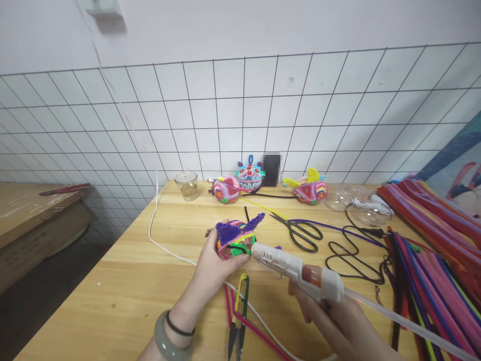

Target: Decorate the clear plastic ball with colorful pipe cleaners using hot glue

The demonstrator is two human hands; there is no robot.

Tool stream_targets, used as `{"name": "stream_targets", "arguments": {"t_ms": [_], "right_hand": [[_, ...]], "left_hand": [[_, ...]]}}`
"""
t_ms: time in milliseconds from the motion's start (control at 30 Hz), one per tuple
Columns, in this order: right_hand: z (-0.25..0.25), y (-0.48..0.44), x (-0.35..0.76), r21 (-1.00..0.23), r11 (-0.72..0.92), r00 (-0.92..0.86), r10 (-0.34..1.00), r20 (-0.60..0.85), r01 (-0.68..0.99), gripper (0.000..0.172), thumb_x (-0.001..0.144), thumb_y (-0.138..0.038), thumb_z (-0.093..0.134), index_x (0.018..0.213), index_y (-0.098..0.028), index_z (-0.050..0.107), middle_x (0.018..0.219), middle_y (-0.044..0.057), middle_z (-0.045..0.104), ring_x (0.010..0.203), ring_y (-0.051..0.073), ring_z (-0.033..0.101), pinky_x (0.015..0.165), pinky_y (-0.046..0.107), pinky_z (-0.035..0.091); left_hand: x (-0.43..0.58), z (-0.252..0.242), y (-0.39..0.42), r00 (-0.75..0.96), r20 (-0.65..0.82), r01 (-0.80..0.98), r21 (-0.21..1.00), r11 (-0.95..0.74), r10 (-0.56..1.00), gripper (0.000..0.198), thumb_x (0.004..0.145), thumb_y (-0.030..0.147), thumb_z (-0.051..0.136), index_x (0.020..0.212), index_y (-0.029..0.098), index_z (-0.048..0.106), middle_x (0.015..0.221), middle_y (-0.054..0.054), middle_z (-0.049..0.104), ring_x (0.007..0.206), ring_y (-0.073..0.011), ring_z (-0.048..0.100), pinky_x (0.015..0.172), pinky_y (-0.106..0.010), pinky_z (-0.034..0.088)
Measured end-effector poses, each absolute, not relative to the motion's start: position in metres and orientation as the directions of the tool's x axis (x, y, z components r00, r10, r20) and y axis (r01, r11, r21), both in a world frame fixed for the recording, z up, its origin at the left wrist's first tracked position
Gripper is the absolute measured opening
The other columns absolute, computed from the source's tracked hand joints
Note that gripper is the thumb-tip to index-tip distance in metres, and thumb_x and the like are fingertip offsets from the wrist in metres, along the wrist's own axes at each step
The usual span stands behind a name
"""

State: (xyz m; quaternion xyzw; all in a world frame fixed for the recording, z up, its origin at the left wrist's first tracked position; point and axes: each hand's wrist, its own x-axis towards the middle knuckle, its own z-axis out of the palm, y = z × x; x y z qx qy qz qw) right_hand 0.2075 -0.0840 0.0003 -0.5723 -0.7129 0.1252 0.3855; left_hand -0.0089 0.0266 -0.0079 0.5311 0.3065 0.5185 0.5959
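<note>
My left hand point(215, 268) is closed around a small ball-shaped craft point(236, 239) wrapped in coloured pipe cleaners, with purple pieces on top. My right hand point(334, 321) grips a white hot glue gun point(300, 273). Its nozzle touches the right side of the craft. A clear glue stick point(409, 326) sticks out of the gun's back toward the lower right. A green bangle and a black band sit on my left wrist.
On the wooden table point(131, 291) lie black scissors point(300, 233), small snips point(238, 316), loose pink pipe cleaners, a white cord point(158, 235) and black cords. At the back stand three finished crafts point(248, 183), a glass jar point(188, 185) and clear shells. Piles of pipe cleaners point(432, 240) fill the right.
</note>
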Motion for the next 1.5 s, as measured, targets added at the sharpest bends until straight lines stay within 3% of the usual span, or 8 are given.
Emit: {"name": "stream_targets", "arguments": {"t_ms": [100, 200, 300, 467, 800, 1033, 1267, 1500], "right_hand": [[-0.003, -0.084, 0.211, -0.54, 0.339, -0.165, 0.924, 0.344, 0.771, 0.024, 0.091, -0.036, 0.049, 0.104, -0.021, 0.063, 0.07, 0.002, 0.065, 0.06, 0.015, 0.064, 0.054, 0.021, 0.053], [-0.005, -0.084, 0.213, -0.533, 0.332, -0.162, 0.926, 0.341, 0.779, 0.026, 0.092, -0.036, 0.048, 0.109, -0.021, 0.06, 0.076, 0.003, 0.067, 0.062, 0.016, 0.065, 0.057, 0.022, 0.054], [-0.005, -0.083, 0.213, -0.522, 0.355, -0.176, 0.915, 0.362, 0.775, 0.018, 0.09, -0.036, 0.05, 0.089, -0.023, 0.063, 0.073, 0.002, 0.066, 0.061, 0.015, 0.064, 0.056, 0.02, 0.053], [-0.002, -0.085, 0.212, -0.523, 0.368, -0.191, 0.913, 0.361, 0.769, 0.027, 0.091, -0.034, 0.049, 0.067, -0.023, 0.056, 0.071, 0.002, 0.065, 0.061, 0.013, 0.064, 0.055, 0.018, 0.053], [-0.002, -0.083, 0.212, -0.519, 0.344, -0.174, 0.921, 0.349, 0.782, 0.021, 0.091, -0.036, 0.048, 0.087, -0.022, 0.063, 0.06, -0.001, 0.059, 0.054, 0.014, 0.061, 0.05, 0.019, 0.051], [0.006, -0.087, 0.204, -0.579, 0.301, -0.111, 0.933, 0.341, 0.758, 0.023, 0.093, -0.036, 0.044, 0.096, -0.021, 0.062, 0.069, 0.001, 0.063, 0.061, 0.015, 0.063, 0.056, 0.021, 0.052], [0.003, -0.085, 0.21, -0.541, 0.347, -0.181, 0.924, 0.337, 0.766, 0.02, 0.09, -0.034, 0.049, 0.08, -0.023, 0.061, 0.066, 0.0, 0.062, 0.059, 0.015, 0.063, 0.053, 0.02, 0.052], [0.0, -0.085, 0.211, -0.539, 0.334, -0.163, 0.926, 0.34, 0.773, 0.019, 0.091, -0.035, 0.048, 0.083, -0.022, 0.06, 0.069, 0.002, 0.063, 0.062, 0.015, 0.063, 0.054, 0.021, 0.053]], "left_hand": [[-0.009, -0.011, 0.027, 0.269, 0.195, -0.309, 0.945, -0.107, 0.943, 0.071, 0.06, 0.015, 0.082, 0.123, 0.02, 0.048, 0.129, -0.012, 0.059, 0.116, -0.0266, 0.058, 0.101, -0.04, 0.043], [-0.009, -0.01, 0.028, 0.275, 0.196, -0.303, 0.947, -0.108, 0.941, 0.068, 0.061, 0.015, 0.081, 0.121, 0.02, 0.05, 0.127, -0.012, 0.06, 0.115, -0.0266, 0.059, 0.1, -0.04, 0.044], [-0.01, -0.006, 0.027, 0.275, 0.186, -0.29, 0.952, -0.103, 0.943, 0.064, 0.062, 0.016, 0.081, 0.119, 0.019, 0.052, 0.123, -0.011, 0.063, 0.113, -0.0256, 0.06, 0.099, -0.038, 0.045], [-0.011, -0.004, 0.026, 0.263, 0.176, -0.274, 0.956, -0.101, 0.949, 0.063, 0.063, 0.018, 0.081, 0.119, 0.02, 0.052, 0.122, -0.01, 0.064, 0.112, -0.023, 0.06, 0.098, -0.035, 0.046], [-0.01, -0.004, 0.026, 0.256, 0.162, -0.278, 0.957, -0.088, 0.953, 0.063, 0.061, 0.018, 0.082, 0.117, 0.02, 0.053, 0.12, -0.009, 0.065, 0.112, -0.0237, 0.06, 0.096, -0.034, 0.046], [-0.01, -0.004, 0.025, 0.251, 0.151, -0.289, 0.954, -0.075, 0.956, 0.064, 0.061, 0.017, 0.082, 0.118, 0.019, 0.052, 0.119, -0.011, 0.066, 0.11, -0.0246, 0.062, 0.096, -0.036, 0.047], [-0.011, -0.005, 0.026, 0.254, 0.169, -0.285, 0.954, -0.094, 0.952, 0.063, 0.062, 0.018, 0.081, 0.118, 0.019, 0.053, 0.12, -0.01, 0.065, 0.111, -0.0254, 0.061, 0.097, -0.037, 0.046], [-0.01, -0.006, 0.026, 0.27, 0.176, -0.283, 0.954, -0.096, 0.947, 0.064, 0.062, 0.017, 0.081, 0.119, 0.019, 0.051, 0.122, -0.011, 0.064, 0.112, -0.0247, 0.061, 0.097, -0.036, 0.046]]}}
